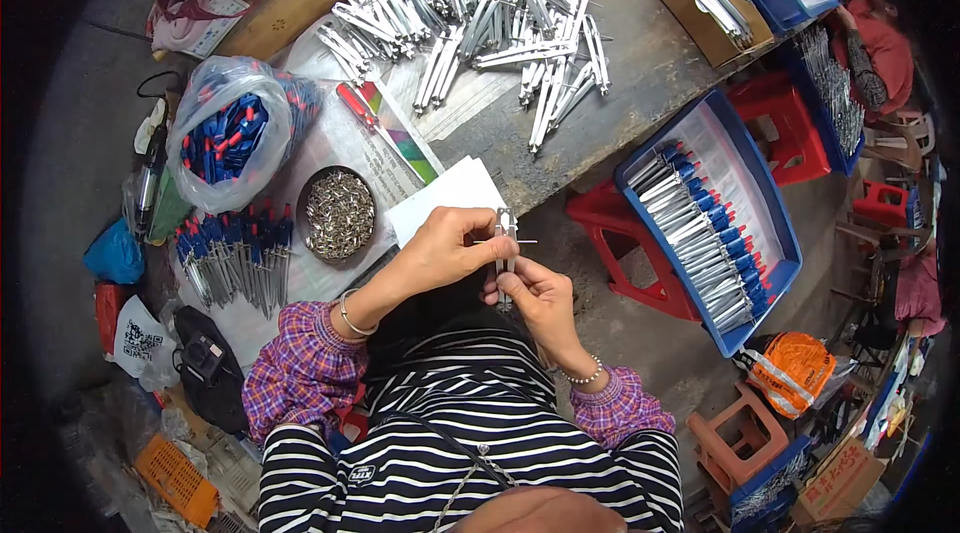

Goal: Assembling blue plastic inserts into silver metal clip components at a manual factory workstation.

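Observation:
In front of my chest, both my hands are closed on a narrow silvery metal piece [507, 222]. It stands roughly upright at the table's near edge, and a thin pin-like bit sticks out to its right. My left hand [453, 251] pinches its upper part between thumb and fingers. Lower down, my right hand [541, 305] grips it, thumb on top. White paper sheets [450, 195] lie just beyond my left hand. Close by on the left is a round bowl [306, 245] of small shiny metal bits. My fingers hide much of the held piece.
A heap of similar metal pieces [490, 8] covers the table's far side. To the left are a plastic bag [205, 191] of blue-and-red parts, a red-handled screwdriver [358, 107] and blue-handled metal tools [240, 258]. Right, a blue tray [785, 233] of such tools rests on a red stool [620, 253].

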Available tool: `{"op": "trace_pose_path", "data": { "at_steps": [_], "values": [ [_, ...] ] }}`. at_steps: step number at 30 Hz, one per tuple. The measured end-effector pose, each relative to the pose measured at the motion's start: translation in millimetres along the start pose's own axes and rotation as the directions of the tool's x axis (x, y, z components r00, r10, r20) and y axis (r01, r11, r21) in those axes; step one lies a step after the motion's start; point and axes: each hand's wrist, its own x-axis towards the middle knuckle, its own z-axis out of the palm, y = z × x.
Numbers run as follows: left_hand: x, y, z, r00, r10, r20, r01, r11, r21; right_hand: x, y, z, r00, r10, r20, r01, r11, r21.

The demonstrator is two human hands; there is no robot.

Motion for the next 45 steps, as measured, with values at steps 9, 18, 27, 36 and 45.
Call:
{"op": "trace_pose_path", "data": {
  "at_steps": [9, 18, 27, 36, 45],
  "values": [
    [0, -1, 2, 0.994, 0.107, -0.024, -0.109, 0.988, -0.112, -1, -1, -4, 0.999, -0.034, -0.019, 0.034, 0.999, -0.004],
    [10, -9, 3, 0.967, 0.168, -0.194, -0.200, 0.967, -0.158, -1, -7, -4, 0.999, 0.028, 0.024, -0.026, 0.995, -0.095],
    [2, 27, -2, 0.976, 0.216, -0.004, -0.211, 0.949, -0.234, 2, -24, -26, 0.863, 0.194, 0.467, -0.368, 0.874, 0.316],
    [13, 39, 2, 0.917, 0.359, 0.174, -0.289, 0.898, -0.332, 8, -20, -37, 0.679, -0.004, 0.734, -0.549, 0.661, 0.512],
    [71, 39, -7, 0.707, 0.705, 0.054, -0.471, 0.414, 0.779, 15, -12, -56, 0.986, 0.123, 0.117, -0.133, 0.988, 0.080]
  ]
}}
